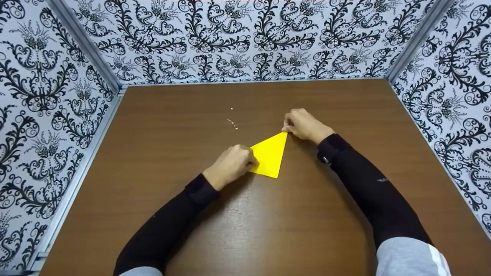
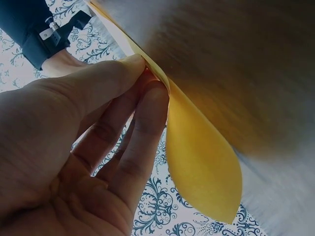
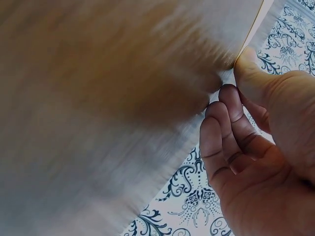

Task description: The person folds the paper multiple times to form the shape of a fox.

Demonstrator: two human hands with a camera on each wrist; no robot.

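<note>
My left grip (image 1: 233, 163) pinches one side of a yellow paper (image 1: 270, 155), thumb on one face and fingertips on the other. My right grip (image 1: 305, 123) is closed too, its thumb and fingers nipping the sharp far corner of that same sheet. The paper spans the gap between the two, rising from just right of my left grip up to the fingertips of my right. One loose corner points back toward me, to the right of my left grip and on the near side of my right (whether it touches the wood there, I cannot tell). Seen from my left wrist, a rounded yellow flap (image 2: 204, 157) bulges out beside the pinching fingertips.

Under both grips lies the brown wooden surface (image 1: 268, 230). Some small white specks (image 1: 233, 123) sit on it beyond my left grip and well to the left of my right one. A black sleeve (image 1: 165, 222) runs back from my left grip, and another dark sleeve (image 1: 370, 188) from my right. Far beyond both stands a white wall (image 1: 230, 42) with black scrollwork.
</note>
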